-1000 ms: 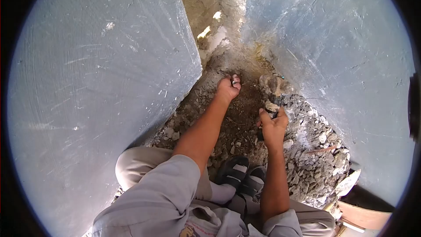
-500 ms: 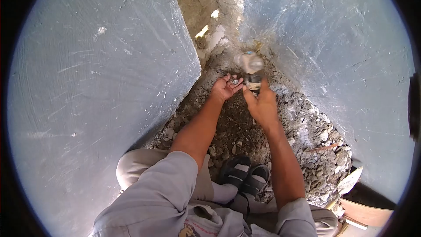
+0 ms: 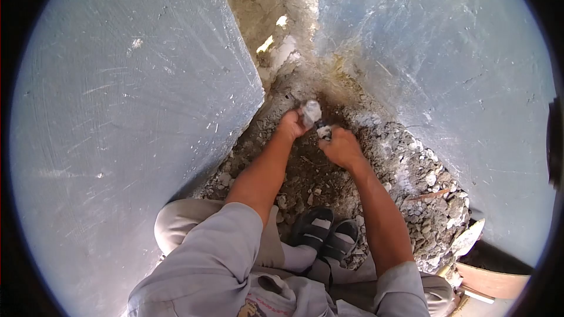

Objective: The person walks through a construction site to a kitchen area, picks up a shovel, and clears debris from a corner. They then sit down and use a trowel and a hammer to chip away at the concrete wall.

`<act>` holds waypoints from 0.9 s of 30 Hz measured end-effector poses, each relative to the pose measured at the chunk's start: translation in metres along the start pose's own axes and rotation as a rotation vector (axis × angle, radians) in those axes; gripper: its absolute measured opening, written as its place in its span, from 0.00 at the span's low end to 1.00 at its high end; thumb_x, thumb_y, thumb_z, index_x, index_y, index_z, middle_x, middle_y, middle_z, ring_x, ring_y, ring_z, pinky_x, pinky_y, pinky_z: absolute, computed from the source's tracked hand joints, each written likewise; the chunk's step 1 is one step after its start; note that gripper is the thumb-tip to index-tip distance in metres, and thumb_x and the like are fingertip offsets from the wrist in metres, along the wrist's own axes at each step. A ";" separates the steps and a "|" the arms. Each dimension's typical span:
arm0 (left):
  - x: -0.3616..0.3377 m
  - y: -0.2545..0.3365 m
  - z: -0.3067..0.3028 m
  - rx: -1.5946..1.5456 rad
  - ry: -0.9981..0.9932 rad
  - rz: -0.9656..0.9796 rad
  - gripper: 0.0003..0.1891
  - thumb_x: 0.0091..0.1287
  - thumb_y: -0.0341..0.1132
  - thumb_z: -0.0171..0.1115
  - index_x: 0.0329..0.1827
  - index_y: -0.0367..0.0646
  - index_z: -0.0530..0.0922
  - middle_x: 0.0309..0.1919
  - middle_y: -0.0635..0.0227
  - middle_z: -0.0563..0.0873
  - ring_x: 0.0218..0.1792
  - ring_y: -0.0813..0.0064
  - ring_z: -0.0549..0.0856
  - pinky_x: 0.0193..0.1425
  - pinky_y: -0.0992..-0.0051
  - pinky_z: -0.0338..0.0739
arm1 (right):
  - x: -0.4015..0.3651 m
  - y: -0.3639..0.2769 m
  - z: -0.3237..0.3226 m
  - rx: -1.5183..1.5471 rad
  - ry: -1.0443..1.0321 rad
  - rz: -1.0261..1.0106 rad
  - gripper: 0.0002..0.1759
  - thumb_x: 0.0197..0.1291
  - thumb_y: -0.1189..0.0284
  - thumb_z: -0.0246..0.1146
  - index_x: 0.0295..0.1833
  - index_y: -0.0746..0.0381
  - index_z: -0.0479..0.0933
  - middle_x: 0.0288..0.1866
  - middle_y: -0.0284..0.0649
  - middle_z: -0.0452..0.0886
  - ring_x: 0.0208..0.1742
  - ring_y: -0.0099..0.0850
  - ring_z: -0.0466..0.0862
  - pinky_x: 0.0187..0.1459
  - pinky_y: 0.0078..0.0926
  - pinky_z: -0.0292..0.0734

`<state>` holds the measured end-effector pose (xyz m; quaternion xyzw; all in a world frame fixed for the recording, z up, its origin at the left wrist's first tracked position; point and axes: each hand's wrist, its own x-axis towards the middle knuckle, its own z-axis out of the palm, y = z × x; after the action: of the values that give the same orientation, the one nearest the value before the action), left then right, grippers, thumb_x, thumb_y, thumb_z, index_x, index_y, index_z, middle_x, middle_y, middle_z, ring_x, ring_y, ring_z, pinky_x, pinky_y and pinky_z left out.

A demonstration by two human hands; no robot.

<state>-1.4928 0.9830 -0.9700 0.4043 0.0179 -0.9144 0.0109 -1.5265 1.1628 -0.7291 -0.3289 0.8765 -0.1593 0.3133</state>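
Sandals (image 3: pixel 322 233) closest in, 2 feet together on loose dirt, grey trousers (image 3: pixel 200 258) bunched at the knees; person is crouched. Both forearms run forward and converge.

Left hand (image 3: pixel 289 124): curled shut on a pale stone chunk (image 3: pixel 310 111), fingers wrapped round its lower end. Right hand (image 3: pixel 342 148): knuckles up, fingers curled in, tips at a small pale fragment (image 3: pixel 324 132). Cannot tell if it grips that fragment or only touches it.

Key relation: stone chunk sits just ahead of both hands, in the space between them and biased to the left side. Long axis points roughly away from the person, slightly tilted. Left hand has contact. Right hand is just beside it and a little nearer the body, with the fragment between the 2.

Rubble (image 3: pixel 424 194): grey broken stone heaped to the right of the right arm, finer brown dirt under the hands.

Containers: none near the hands. Brown box (image 3: pixel 490 285) at lower right, well apart, contents not visible.

Farthest: left slab (image 3: pixel 129 111) and right slab (image 3: pixel 458 82), 2 scratched grey faces closing into a V, with a narrow gap (image 3: pixel 276 23) of pale crumbly material beyond the chunk.
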 end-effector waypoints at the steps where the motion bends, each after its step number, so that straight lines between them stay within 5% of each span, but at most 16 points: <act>1: -0.009 -0.003 0.006 0.098 0.070 0.038 0.07 0.74 0.35 0.50 0.46 0.49 0.78 0.36 0.66 0.83 0.39 0.61 0.82 0.57 0.48 0.76 | -0.005 -0.002 0.000 0.019 0.040 0.030 0.28 0.55 0.60 0.64 0.53 0.73 0.73 0.44 0.64 0.82 0.51 0.56 0.82 0.52 0.51 0.76; 3: -0.045 -0.008 0.027 0.276 0.213 0.130 0.09 0.73 0.34 0.47 0.41 0.47 0.78 0.35 0.67 0.83 0.34 0.66 0.79 0.54 0.53 0.75 | -0.012 -0.010 0.003 0.048 0.107 0.074 0.29 0.55 0.60 0.64 0.54 0.72 0.72 0.43 0.64 0.82 0.51 0.57 0.82 0.53 0.50 0.76; 7: -0.065 -0.008 0.040 0.318 0.222 0.107 0.06 0.74 0.34 0.52 0.46 0.47 0.78 0.35 0.67 0.84 0.40 0.60 0.84 0.56 0.46 0.78 | -0.035 -0.035 -0.021 0.317 0.180 -0.003 0.25 0.56 0.61 0.64 0.49 0.73 0.71 0.40 0.65 0.82 0.43 0.60 0.83 0.47 0.50 0.78; 11: -0.033 0.002 0.012 0.238 0.182 0.061 0.07 0.72 0.36 0.56 0.47 0.49 0.79 0.35 0.65 0.85 0.40 0.61 0.85 0.54 0.51 0.79 | -0.025 -0.024 -0.001 0.075 0.213 -0.107 0.26 0.55 0.62 0.65 0.48 0.74 0.69 0.37 0.62 0.82 0.42 0.58 0.83 0.44 0.48 0.79; 12: -0.027 -0.002 0.006 0.273 0.207 0.095 0.08 0.72 0.39 0.55 0.44 0.48 0.80 0.34 0.65 0.86 0.39 0.62 0.85 0.51 0.53 0.80 | -0.016 -0.014 0.006 -0.053 0.087 -0.073 0.26 0.55 0.62 0.65 0.50 0.74 0.71 0.39 0.63 0.82 0.43 0.58 0.83 0.45 0.48 0.79; 15: -0.027 -0.005 -0.003 0.387 0.282 0.216 0.15 0.72 0.46 0.51 0.36 0.47 0.81 0.32 0.66 0.87 0.35 0.63 0.86 0.43 0.60 0.83 | -0.015 -0.010 0.017 -0.003 -0.047 -0.002 0.27 0.55 0.62 0.65 0.51 0.73 0.73 0.41 0.64 0.82 0.45 0.58 0.83 0.48 0.47 0.79; 21: 0.036 0.007 -0.053 0.323 0.207 0.209 0.13 0.72 0.42 0.49 0.40 0.46 0.81 0.36 0.61 0.86 0.38 0.61 0.85 0.46 0.58 0.81 | -0.045 -0.011 0.027 0.322 0.177 -0.013 0.27 0.55 0.60 0.65 0.50 0.72 0.74 0.36 0.63 0.82 0.43 0.60 0.82 0.46 0.50 0.77; 25: 0.008 0.010 -0.029 0.277 0.160 0.076 0.04 0.68 0.37 0.64 0.39 0.51 0.77 0.36 0.70 0.84 0.34 0.67 0.82 0.36 0.57 0.74 | -0.033 -0.007 0.035 0.375 0.142 0.020 0.24 0.55 0.61 0.66 0.47 0.72 0.73 0.32 0.63 0.82 0.40 0.61 0.83 0.42 0.52 0.76; 27: 0.006 0.003 -0.027 0.321 0.199 0.174 0.05 0.68 0.37 0.64 0.40 0.51 0.77 0.37 0.70 0.84 0.36 0.65 0.83 0.38 0.55 0.74 | -0.035 0.003 0.052 0.380 0.219 -0.010 0.22 0.55 0.62 0.67 0.43 0.72 0.73 0.28 0.58 0.81 0.35 0.55 0.84 0.37 0.46 0.76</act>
<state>-1.4766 0.9808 -0.9928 0.4893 -0.1622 -0.8566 0.0232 -1.4730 1.1847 -0.7538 -0.2490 0.8579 -0.3580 0.2719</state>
